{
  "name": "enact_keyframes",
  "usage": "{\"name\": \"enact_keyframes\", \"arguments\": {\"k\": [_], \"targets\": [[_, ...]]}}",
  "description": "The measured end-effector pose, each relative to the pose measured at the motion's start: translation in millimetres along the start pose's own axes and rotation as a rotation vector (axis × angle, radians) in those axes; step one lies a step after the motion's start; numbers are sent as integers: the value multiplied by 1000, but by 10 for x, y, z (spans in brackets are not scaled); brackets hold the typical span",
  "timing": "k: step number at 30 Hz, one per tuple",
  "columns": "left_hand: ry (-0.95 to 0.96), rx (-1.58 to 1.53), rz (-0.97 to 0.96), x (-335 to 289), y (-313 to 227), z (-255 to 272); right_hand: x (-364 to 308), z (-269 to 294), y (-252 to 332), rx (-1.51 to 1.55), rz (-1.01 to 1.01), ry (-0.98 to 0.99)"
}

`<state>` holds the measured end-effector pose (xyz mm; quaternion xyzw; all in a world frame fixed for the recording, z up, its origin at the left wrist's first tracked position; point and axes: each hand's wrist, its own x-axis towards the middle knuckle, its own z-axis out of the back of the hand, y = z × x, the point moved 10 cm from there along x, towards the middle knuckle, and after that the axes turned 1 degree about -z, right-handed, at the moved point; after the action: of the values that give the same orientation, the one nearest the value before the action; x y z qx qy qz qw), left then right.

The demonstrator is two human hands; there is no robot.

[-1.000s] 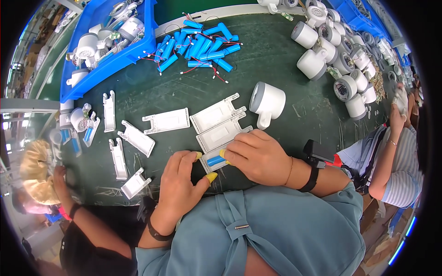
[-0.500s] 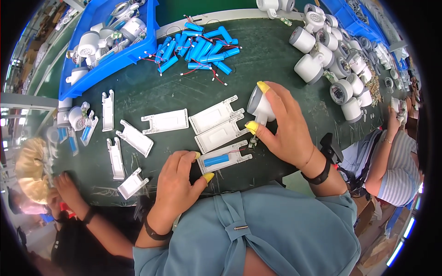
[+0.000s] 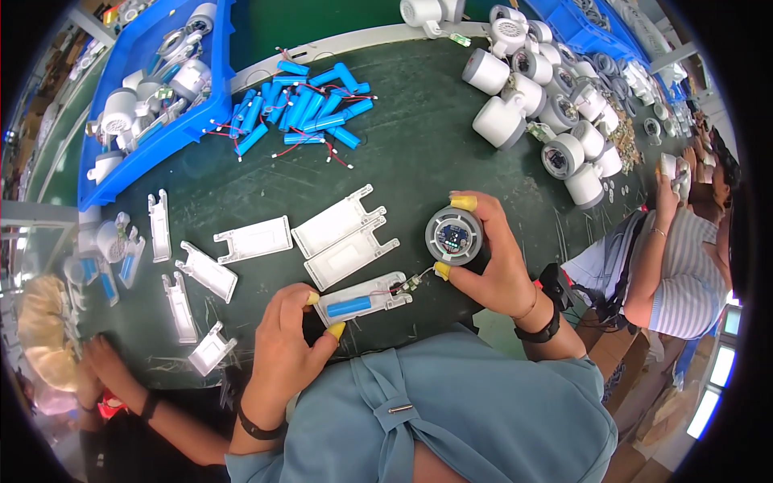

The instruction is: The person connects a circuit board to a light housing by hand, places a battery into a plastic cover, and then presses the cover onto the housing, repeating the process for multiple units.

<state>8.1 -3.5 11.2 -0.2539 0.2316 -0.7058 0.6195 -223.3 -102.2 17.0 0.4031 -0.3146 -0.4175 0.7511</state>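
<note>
My left hand (image 3: 288,338), with yellow covers on the thumb and a fingertip, pinches the left end of a white plastic handle shell (image 3: 388,303) lying on the table. A blue cylindrical battery (image 3: 349,307) lies in that shell. My right hand (image 3: 501,266) grips a round white housing with a grey rim (image 3: 431,241) between thumb and fingers. Its open end faces up and shows a dark circuit board (image 3: 455,236). A small green circuit board (image 3: 411,283) on wires sits between this housing and the shell's right end. Two white shells (image 3: 353,256) lie just beyond.
Several loose shells (image 3: 211,272) lie to the left. Wired blue batteries (image 3: 310,109) are heaped at the far middle, beside a blue bin (image 3: 173,129) of assembled parts. White housings (image 3: 499,121) crowd the far right. Co-workers' arms show at left (image 3: 185,427) and right (image 3: 656,233).
My right hand has turned the housing so its open end faces up, exposing the circuit board. The view has shifted, while my left hand keeps its hold on the shell.
</note>
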Motion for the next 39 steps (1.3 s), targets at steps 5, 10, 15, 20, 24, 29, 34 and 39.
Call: {"name": "enact_keyframes", "arguments": {"k": [5, 10, 15, 20, 24, 29, 34, 39], "targets": [[156, -330, 211, -19, 161, -154, -54, -132, -137, 309, -162, 24], [186, -1202, 256, -121, 117, 34, -34, -397, -57, 998, -532, 63], [-384, -1140, 264, -234, 618, 1050, 456, -1159, 254, 1110, -535, 424], [-767, -1156, 162, -650, 1037, 1974, 1111, -2035, 706, 1074, -475, 578], [-793, -1136, -63, -984, 1457, 2644, 1156, -2330, 761, 862, -403, 706], [-1143, -894, 119, -1697, 2351, 3244, 726, -2015, 499, 745, -392, 755], [-1310, -643, 368, -1816, 2861, 3093, 522, -1173, 269, 719, -338, 668], [-1130, -343, 529, -1519, 2929, 2751, 382, -342, -262, 599, -333, 345]]}}
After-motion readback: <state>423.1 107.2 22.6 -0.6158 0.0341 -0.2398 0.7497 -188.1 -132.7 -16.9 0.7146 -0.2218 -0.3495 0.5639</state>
